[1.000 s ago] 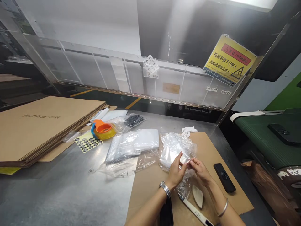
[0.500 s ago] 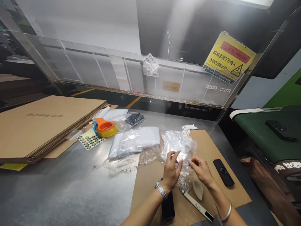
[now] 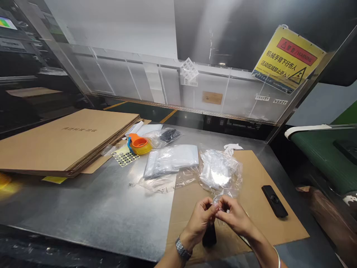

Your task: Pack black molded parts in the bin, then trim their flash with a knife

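Note:
My left hand and my right hand meet over a sheet of cardboard. Thumbs and fingers of both pinch a piece of clear plastic bag; whether it joins the heap behind is unclear. Just beyond my fingertips lies that heap of crumpled clear plastic bags. Below my left hand, a black oblong device is partly covered. My right forearm hides most of a light-coloured knife handle. A second black device, with a round feature in its middle, rests on the cardboard to the right.
Left of the heap is a stack of flat plastic bags. Beyond it are an orange tape dispenser, a sticker sheet and stacked cardboard. A white glove lies at the back. A green conveyor stands right; a clear panel hangs ahead.
My hands have come together and moved nearer to me, off the heap of bags, pinching plastic between them. The view has turned slightly left.

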